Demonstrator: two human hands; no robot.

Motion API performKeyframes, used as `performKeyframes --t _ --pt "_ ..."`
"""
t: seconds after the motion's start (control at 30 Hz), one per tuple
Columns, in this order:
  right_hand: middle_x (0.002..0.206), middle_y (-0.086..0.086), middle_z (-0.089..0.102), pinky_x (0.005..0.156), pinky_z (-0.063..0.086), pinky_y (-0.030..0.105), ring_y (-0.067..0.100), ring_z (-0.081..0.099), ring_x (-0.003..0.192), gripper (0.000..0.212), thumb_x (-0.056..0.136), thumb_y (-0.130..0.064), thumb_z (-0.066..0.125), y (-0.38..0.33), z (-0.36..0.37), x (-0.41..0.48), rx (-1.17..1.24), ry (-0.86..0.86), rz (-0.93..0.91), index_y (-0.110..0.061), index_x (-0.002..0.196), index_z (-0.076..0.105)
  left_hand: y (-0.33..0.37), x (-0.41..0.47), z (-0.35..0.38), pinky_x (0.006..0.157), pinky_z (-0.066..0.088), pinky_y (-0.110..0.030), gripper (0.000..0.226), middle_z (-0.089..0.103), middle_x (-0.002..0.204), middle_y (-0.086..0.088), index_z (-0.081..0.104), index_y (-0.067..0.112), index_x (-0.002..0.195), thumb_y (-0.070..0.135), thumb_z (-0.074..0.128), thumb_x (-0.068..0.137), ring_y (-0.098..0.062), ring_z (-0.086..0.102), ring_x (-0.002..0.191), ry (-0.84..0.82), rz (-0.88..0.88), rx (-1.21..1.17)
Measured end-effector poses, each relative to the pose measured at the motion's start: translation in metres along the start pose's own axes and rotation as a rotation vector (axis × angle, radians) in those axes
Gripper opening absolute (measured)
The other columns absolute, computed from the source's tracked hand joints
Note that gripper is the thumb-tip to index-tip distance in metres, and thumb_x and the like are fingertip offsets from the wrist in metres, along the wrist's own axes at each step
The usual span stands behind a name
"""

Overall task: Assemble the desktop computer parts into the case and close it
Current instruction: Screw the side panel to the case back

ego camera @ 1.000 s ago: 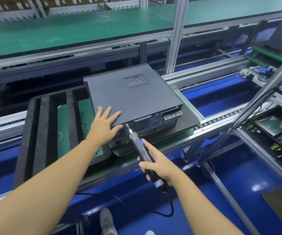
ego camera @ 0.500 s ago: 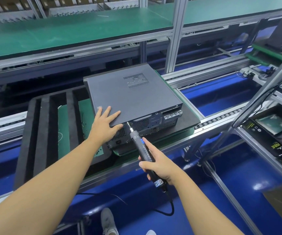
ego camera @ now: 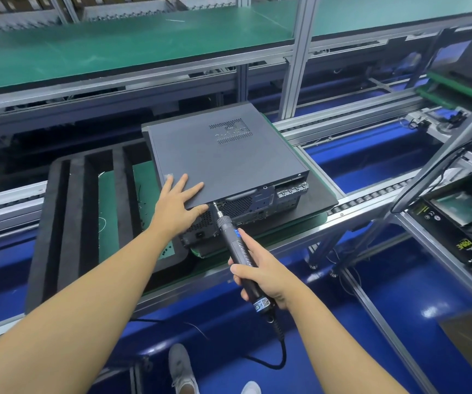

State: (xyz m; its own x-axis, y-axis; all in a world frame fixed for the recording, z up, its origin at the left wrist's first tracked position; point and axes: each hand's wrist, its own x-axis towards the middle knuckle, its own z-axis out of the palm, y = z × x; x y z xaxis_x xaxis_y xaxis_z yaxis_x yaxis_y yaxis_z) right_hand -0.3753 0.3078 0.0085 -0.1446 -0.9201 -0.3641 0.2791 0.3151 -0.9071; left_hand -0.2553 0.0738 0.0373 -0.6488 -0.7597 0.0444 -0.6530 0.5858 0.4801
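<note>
Closed computer case lying on a black pallet, rear panel nearest. Left grip flat, fingers spread, pressing the lid's near corner. Right grip wrapped round electric screwdriver, axis slanting up and away, bit at rear edge beside left thumb.

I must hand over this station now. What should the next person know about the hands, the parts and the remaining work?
Left hand: pressing flat on the near corner of the case cover.
Right hand: grips the screwdriver, bit at the rear panel's top edge beside the left thumb.
The case lies on a black pad.
Done: cover is on.
Left: probably fastening the cover here; other screws cannot be judged.
</note>
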Motion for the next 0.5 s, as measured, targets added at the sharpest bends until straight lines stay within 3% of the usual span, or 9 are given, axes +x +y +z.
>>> performKeyframes --t 0.4,0.5 --pt "0.095 0.001 0.067 0.058 0.051 0.035 0.022 0.057 0.081 0.092 0.086 -0.016 0.072 -0.0023 0.0057 0.002 0.036 -0.008 0.002 -0.049 0.158 0.025 0.0018 -0.0011 -0.0009 0.123 0.012 -0.048 0.061 0.02 0.164 0.004 0.042 0.04 0.148 0.05 0.063 0.091 -0.023 -0.002 0.153 -0.002 -0.013 -0.016" --pt "0.105 0.001 0.067 0.06 0.053 0.035 0.022 0.06 0.08 0.095 0.086 -0.019 0.073 -0.0027 0.0077 0.001 -0.035 0.006 -0.01 -0.054 0.157 0.022 0.0014 -0.0012 -0.0014 0.123 0.013 -0.049 0.061 0.02 0.164 0.004 0.041 0.04 0.148 0.051 0.062 0.091 -0.023 -0.001 0.153 0.002 -0.01 -0.01"
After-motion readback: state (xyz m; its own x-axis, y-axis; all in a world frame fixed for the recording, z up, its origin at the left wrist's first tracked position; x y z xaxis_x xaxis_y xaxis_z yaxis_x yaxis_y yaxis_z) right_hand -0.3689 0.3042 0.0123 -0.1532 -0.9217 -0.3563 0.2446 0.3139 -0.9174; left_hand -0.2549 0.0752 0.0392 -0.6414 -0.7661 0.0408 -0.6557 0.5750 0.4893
